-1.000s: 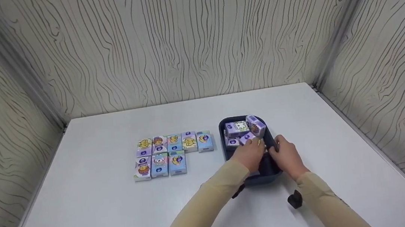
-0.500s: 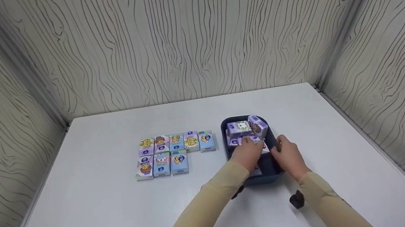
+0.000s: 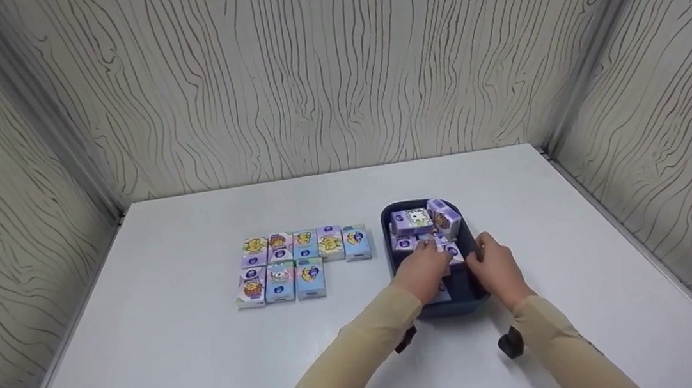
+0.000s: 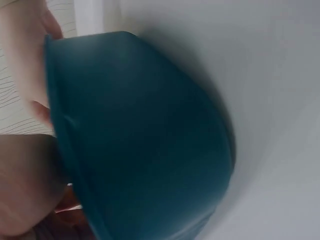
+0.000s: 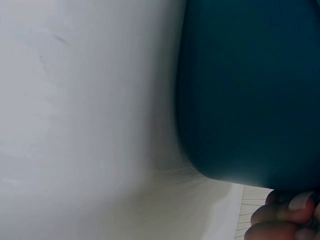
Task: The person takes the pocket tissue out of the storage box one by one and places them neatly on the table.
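A dark blue bin (image 3: pixel 458 308) stands on the right half of the table, holding several small cartoon-printed packs in purple, white and blue. Over its left side my left hand (image 3: pixel 422 273) reaches in, fingers bent down around a small cartoon-printed pack (image 3: pixel 448 269) that the hand mostly hides. My right hand (image 3: pixel 499 273) grips the bin's right rim. One purple pack (image 3: pixel 445 217) leans tilted on the far right rim; another purple pack (image 3: pixel 412 221) lies beside it. In the right wrist view, curled fingers (image 5: pixel 282 220) show next to the bin's teal wall (image 5: pixel 245 100).
Left of the bin, several matching packs lie flat in two touching rows, a far row (image 3: pixel 305 246) and a shorter near row (image 3: pixel 280 282). A white table (image 3: pixel 177 366) carries everything, with wood-grain patterned panels (image 3: pixel 320 68) on three sides.
Inside the bin, my left hand has shifted slightly toward me and left, and the packs under its fingers have shifted. My right hand stays at the rim. The view has drifted slightly.
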The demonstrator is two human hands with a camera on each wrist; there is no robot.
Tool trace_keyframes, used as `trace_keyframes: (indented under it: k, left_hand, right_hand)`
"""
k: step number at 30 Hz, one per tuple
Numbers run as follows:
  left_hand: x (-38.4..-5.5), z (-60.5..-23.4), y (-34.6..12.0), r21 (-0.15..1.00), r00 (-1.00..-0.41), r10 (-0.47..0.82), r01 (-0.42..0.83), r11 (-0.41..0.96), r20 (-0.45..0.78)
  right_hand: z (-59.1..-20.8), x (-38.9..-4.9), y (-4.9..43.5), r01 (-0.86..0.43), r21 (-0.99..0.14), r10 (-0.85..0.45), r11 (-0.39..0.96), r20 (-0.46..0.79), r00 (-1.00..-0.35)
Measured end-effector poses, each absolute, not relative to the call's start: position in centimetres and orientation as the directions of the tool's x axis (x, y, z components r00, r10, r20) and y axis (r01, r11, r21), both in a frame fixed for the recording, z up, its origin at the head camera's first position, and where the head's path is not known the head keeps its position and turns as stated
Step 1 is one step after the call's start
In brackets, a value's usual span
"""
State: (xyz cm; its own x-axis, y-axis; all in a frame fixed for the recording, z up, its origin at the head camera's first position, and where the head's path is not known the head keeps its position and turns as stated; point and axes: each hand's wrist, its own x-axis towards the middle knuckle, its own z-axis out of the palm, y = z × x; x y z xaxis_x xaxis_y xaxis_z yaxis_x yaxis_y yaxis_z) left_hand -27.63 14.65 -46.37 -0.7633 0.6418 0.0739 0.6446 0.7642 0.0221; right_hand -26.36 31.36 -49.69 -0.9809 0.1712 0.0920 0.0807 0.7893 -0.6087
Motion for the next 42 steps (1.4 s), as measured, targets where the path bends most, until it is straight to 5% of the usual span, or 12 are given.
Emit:
trace_keyframes:
  k: [22,36,42]
  left_hand:
    - [-25.7,-41.0,7.7,0.146,-0.785,0.604,0.619,0.771,0.139]
    - [-25.2,-45.3,3.7,0.127,-0.827,0.559,0.563,0.817,0.065]
    - [-25.2,-48.1,3.0,0.028,-0.82,0.569,0.571,0.82,0.067]
  right_hand:
    - [-49.3,-26.5,31.5,0.083,-0.603,0.162,0.793,0.077,-0.984]
    - [-49.3,-26.4,31.5,0.084,-0.58,0.162,0.81,0.083,-0.983]
    - [-49.4,-26.4,31.2,0.104,-0.593,0.171,0.798,0.057,-0.984]
